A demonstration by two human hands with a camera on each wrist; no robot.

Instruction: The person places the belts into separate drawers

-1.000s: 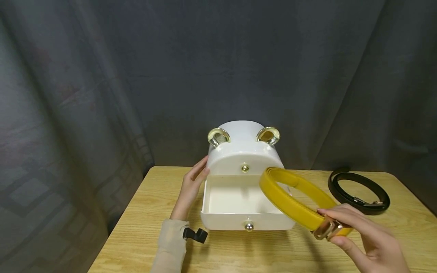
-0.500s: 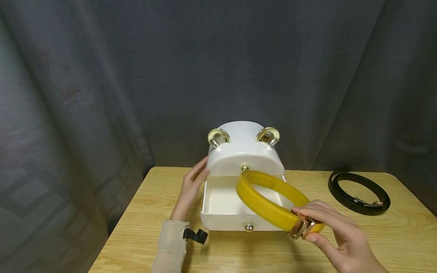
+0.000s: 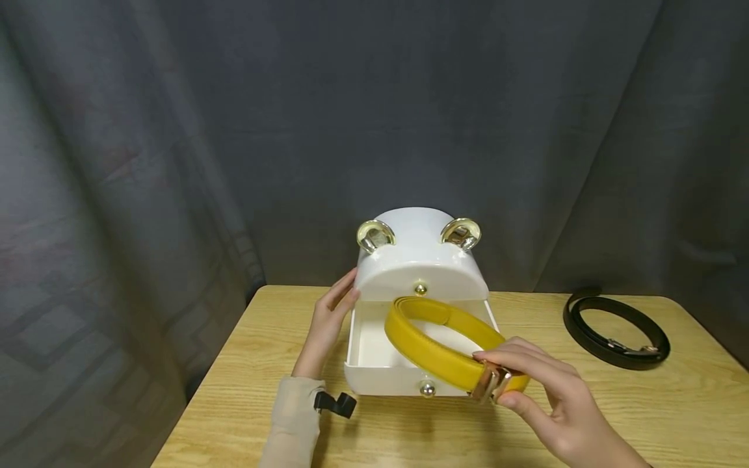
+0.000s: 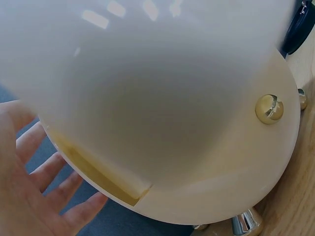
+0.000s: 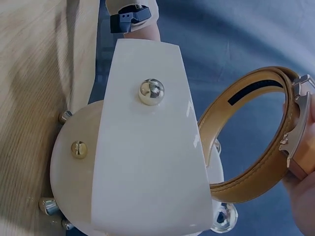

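Pinching the yellow belt [image 3: 435, 348] over the open drawer [image 3: 374, 377], right hand [image 3: 547, 396]; left hand [image 3: 328, 325] flat against the white box [image 3: 418, 263].

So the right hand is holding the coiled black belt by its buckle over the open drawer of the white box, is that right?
Not quite: the belt in the right hand is the coiled yellow leather belt, as the head view shows. The coiled black belt lies apart on the wooden table. The rest holds: held by its gold buckle, over the open drawer of the white box.
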